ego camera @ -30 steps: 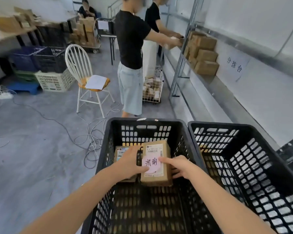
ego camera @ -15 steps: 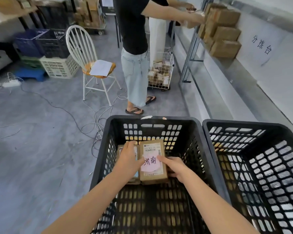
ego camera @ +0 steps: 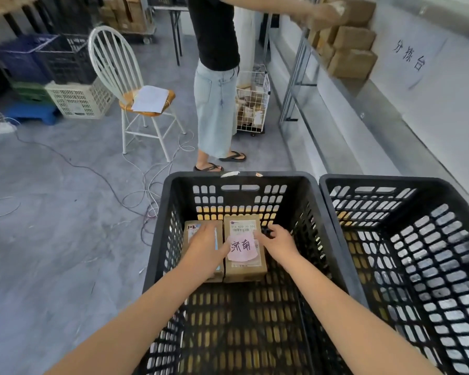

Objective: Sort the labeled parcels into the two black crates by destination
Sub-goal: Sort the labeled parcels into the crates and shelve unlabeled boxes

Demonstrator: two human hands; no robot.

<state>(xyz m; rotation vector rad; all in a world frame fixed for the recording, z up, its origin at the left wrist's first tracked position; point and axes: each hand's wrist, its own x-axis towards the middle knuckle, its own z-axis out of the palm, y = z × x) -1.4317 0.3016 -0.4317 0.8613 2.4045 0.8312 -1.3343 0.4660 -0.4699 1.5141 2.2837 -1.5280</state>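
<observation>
Two brown parcels lie flat on the floor of the left crate, side by side and touching, close to its far wall. Each has its long axis running straight away from the wearer, short ends toward the near and far walls.

The right parcel faces up. Its printed label has a number line and barcode at the far end, and a pink note with two handwritten characters sits mid-label, upright to the wearer. The small print is too fine to read.

The left hand lies flat on the left parcel, fingers straight and pointing away, the thumb reaching across onto the pink note. It hides most of that parcel, leaving only a far corner of its label and a blue strip.

The right hand holds the right parcel at its far right edge, with the thumb on top and the fingers curled down beside it. The fingertips are lost in the dark of the mesh.

The right crate stands just beside the left one and is cut off by the frame's right and bottom edges. Both forearms also run out of the bottom edge.

Beyond the crates a person stands cut off above the chest, one blurred arm reaching toward stacked boxes on a shelf. A white chair to the left carries a paper sheet.
</observation>
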